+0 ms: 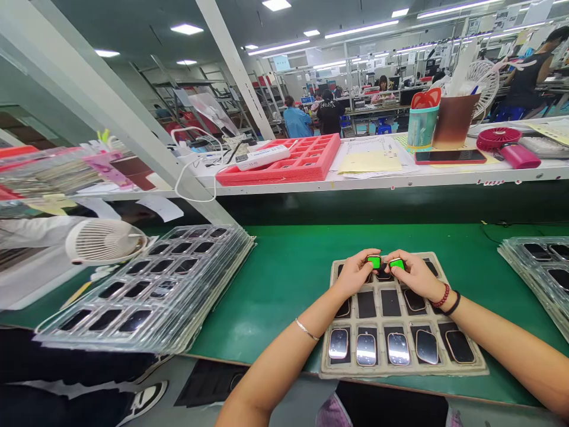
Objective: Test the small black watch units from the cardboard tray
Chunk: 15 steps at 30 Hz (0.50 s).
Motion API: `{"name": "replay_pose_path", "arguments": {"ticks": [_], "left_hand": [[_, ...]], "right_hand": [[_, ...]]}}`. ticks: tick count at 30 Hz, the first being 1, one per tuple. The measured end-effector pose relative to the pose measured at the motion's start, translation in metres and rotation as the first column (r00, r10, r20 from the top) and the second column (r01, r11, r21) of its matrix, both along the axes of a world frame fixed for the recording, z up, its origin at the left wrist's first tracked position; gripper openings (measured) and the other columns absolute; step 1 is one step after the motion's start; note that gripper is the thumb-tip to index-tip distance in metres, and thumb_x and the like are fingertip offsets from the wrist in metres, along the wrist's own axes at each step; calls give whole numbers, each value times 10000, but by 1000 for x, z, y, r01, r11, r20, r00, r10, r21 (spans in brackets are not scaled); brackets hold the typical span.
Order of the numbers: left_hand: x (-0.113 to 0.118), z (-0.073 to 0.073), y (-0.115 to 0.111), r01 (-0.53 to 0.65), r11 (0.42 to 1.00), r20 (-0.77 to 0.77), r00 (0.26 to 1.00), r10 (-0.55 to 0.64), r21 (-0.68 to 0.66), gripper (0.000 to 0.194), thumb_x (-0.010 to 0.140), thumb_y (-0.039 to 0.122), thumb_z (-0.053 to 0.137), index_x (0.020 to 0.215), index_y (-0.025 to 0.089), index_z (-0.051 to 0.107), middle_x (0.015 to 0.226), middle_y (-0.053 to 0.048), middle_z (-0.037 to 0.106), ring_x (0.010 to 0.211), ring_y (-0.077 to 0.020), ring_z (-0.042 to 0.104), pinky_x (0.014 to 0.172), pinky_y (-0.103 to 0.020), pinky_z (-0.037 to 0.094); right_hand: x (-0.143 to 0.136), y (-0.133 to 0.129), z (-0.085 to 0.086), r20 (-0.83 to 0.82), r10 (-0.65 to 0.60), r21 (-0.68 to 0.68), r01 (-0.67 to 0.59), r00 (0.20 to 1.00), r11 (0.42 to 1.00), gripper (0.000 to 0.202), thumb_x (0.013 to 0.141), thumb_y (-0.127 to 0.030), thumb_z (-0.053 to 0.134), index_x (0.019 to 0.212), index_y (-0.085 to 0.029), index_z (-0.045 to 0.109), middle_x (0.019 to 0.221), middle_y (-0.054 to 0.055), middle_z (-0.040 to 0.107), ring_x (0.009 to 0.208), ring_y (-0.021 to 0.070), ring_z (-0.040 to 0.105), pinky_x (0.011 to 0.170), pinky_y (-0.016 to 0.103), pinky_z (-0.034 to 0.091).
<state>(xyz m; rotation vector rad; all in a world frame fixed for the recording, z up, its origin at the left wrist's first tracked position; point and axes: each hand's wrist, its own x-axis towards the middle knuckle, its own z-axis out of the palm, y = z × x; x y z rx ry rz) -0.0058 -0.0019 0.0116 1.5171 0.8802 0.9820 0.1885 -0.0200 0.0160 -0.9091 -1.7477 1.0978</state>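
Note:
Side by side above the far part of a beige tray (326, 362), my two hands each grip a small watch with a lit green screen. My left hand (354, 273) pinches the left watch (374, 261) between thumb and fingers. In my right hand (415, 276) is the other watch (396, 264), tilted slightly, with the thumb at its lower edge. The tray's near row holds several dark-screened watches, among them one silver-looking watch (398, 349). Two middle-row compartments show only dark lining. Parts of the far row are hidden by my hands.
Stacked clear trays (146, 290) of watch screens stand at the left, beside a white fan (106, 242). More clear trays (540, 279) lie at the right edge. A shelf ahead carries a red foam tray (306, 172), papers, a phone (450, 157) and cups. People sit farther back.

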Motion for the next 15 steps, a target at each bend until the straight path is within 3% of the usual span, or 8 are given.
{"name": "replay_pose_path", "arguments": {"ticks": [6, 15], "left_hand": [[-1, -5, 2, 14, 1000, 26, 1000, -14, 8, 463, 762, 172, 531, 1222, 120, 539, 1031, -104, 639, 765, -145, 612, 700, -250, 476], [-1, -9, 4, 23, 999, 19, 1000, -24, 26, 487, 753, 140, 522, 1240, 132, 523, 1046, -108, 645, 766, -153, 626, 710, -264, 483]], "right_hand": [[0, 1, -2, 1, 0, 1, 0, 1000, 1000, 194, 834, -198, 529, 1024, -184, 567, 929, 54, 652, 848, 195, 621, 792, 342, 473], [0, 1, -3, 2, -10, 13, 10, 1000, 1000, 258, 818, -152, 516, 1071, -194, 541, 932, 43, 641, 851, 186, 608, 794, 335, 471]]}}
